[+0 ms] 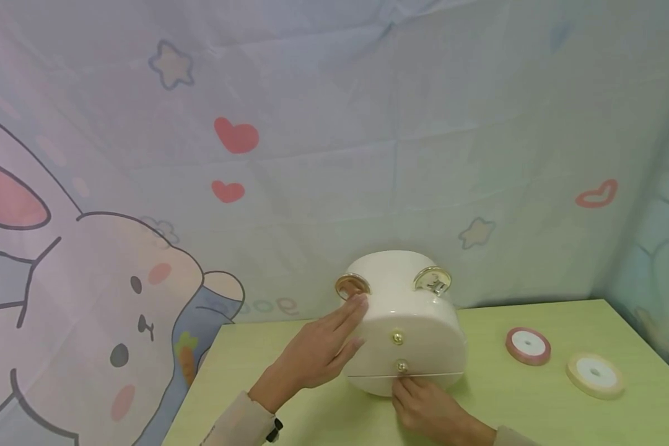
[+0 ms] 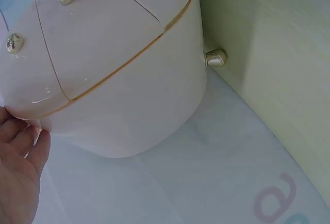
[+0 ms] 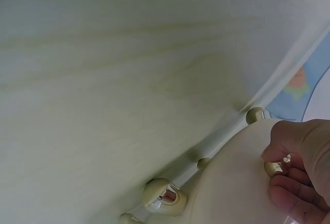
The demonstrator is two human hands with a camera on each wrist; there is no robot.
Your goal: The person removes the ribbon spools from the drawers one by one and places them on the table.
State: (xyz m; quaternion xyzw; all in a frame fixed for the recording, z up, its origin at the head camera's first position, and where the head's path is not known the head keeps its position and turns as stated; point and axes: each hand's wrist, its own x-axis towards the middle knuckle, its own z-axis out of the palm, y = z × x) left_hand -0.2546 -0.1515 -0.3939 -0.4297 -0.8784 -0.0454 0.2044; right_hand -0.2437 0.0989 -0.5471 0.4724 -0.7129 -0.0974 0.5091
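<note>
A white rounded jewelry box [image 1: 429, 347] with drawer seams and gold knobs stands on the table. My left hand [image 1: 322, 348] rests on its upper left side, fingers straight beside a gold ring [image 1: 345, 279]. In the left wrist view, those fingers [image 2: 19, 137] touch the box's top edge. Low on the box's front is my right hand [image 1: 428, 410]. Its thumb and fingers pinch a round gold knob [image 3: 274, 169], seen in the right wrist view and hidden by the hand in the head view. Two other knobs, an upper one [image 1: 397, 337] and a middle one [image 1: 402, 366], show above it.
Right of the box, a pink ribbon spool [image 1: 528, 345] and a cream ribbon spool [image 1: 595, 375] lie flat on the light green table [image 1: 490, 409]. Close behind the box hangs a printed cloth backdrop [image 1: 312, 248]. Gold feet [image 2: 215, 58] support the box.
</note>
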